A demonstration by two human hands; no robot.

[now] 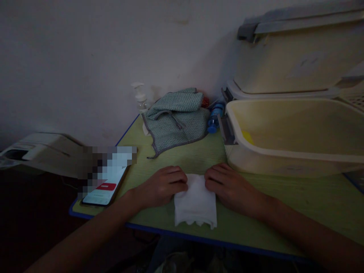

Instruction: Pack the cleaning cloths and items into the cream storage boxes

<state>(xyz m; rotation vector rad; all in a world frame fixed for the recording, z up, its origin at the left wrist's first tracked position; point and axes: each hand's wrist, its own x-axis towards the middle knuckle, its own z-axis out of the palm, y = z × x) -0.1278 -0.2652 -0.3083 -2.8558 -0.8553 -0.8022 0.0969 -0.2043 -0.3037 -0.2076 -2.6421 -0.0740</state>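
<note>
1. Head view, lower centre: white cloth (195, 206), folded flat on green table (284, 197), long axis running toward the near edge.
2. Left hand (165, 185), right hand (230, 187): fingers curled onto its upper corners, equally near. Pinching or pressing, cannot tell.
3. Bare tabletop lies above; tub (292, 151) right, phone (105, 187) left.

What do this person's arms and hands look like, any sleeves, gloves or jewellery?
The left forearm and right forearm are bare, with no sleeve in view. The left hand and right hand wear no gloves. No ring, watch or bracelet shows, though the dim light could hide small details.
</note>
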